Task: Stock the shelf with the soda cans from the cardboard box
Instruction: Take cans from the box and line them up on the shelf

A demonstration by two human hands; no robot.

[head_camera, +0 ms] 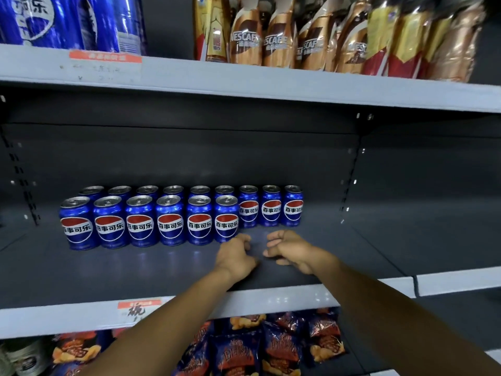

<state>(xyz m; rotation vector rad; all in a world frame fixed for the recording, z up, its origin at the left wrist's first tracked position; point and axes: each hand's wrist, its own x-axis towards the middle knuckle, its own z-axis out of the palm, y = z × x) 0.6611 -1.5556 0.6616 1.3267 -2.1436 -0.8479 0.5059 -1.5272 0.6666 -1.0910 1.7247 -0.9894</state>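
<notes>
1. The shelf [81, 270] is a dark board with a grey front edge; the cans [170, 220] stand upright on its left half, toward the back.
2. The back row holds nine cans against the rear wall; the front row holds six, touching it and starting from the left.
3. The left hand [235, 255] hovers above the board just beside the right end of the front row, fingers loosely curled, holding nothing.
4. The right hand [288, 249] is near it, to the right, fingers also loosely curled and empty.
5. The box is out of view.
6. Bottles [273, 36] line the shelf above, with tall blue cans [67, 20] at its left end.
7. Snack bags [271, 346] lie on the shelf below.
</notes>
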